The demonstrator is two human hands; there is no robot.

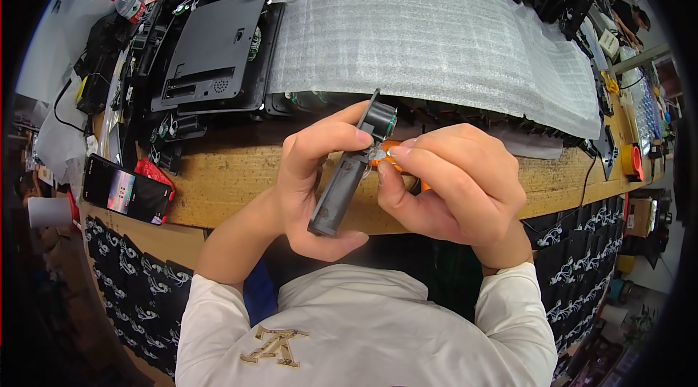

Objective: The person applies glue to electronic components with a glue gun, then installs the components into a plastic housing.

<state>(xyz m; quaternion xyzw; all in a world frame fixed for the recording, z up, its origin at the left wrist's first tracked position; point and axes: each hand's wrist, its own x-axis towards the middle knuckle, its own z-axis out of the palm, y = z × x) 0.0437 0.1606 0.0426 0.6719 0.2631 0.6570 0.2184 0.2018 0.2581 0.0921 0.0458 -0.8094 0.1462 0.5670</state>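
Observation:
My left hand (309, 162) is closed around a long black plastic part (338, 194), held at a tilt above the front edge of the bench. A short black cylinder with a green rim (383, 122) stands out near its upper end. The left thumb presses beside thin whitish wires (375, 154) at the middle of the part. My right hand (458, 187) pinches at these wires with thumb and forefinger; their ends are hidden by the fingertips. Behind the right fingers an orange object (390, 157) shows in part, its kind unclear.
White foam sheet (436, 34) covers rows of black parts across the bench (218, 187). To its left lies a black plastic panel (214, 53). A lit phone (125, 189) lies at the left edge. An orange tape roll (631, 162) sits right. Wired black panels (582, 263) flank me.

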